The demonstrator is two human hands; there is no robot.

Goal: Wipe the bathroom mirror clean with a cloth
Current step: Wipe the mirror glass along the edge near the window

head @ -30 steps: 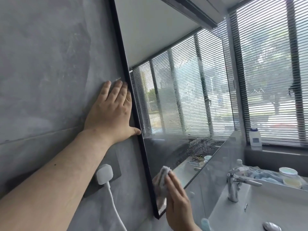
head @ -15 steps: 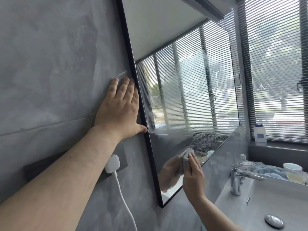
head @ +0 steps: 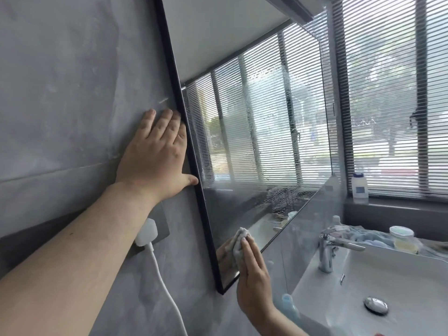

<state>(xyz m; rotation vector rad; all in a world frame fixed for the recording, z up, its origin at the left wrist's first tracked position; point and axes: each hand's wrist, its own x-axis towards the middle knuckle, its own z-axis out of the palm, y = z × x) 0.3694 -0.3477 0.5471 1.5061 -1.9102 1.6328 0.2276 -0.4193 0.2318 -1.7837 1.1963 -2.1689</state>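
A black-framed mirror (head: 261, 146) hangs on the grey wall and reflects window blinds; water droplets and streaks cover its middle and lower right. My left hand (head: 155, 156) lies flat on the wall beside the mirror's left frame, thumb touching the frame. My right hand (head: 252, 275) presses a small pale cloth (head: 238, 246) with straight fingers against the glass near the mirror's lower left corner. The cloth is mostly hidden behind my fingers.
A white sink (head: 378, 287) with a chrome tap (head: 327, 251) sits at the lower right. A white plug and cable (head: 148, 234) hang from a wall socket below my left arm. A bottle (head: 360, 187) stands on the window sill; a jar (head: 403, 240) and blue towel sit behind the sink.
My right hand with the cloth swept up and right across the lower glass, then came back down towards the lower left corner. My left hand stayed on the wall.
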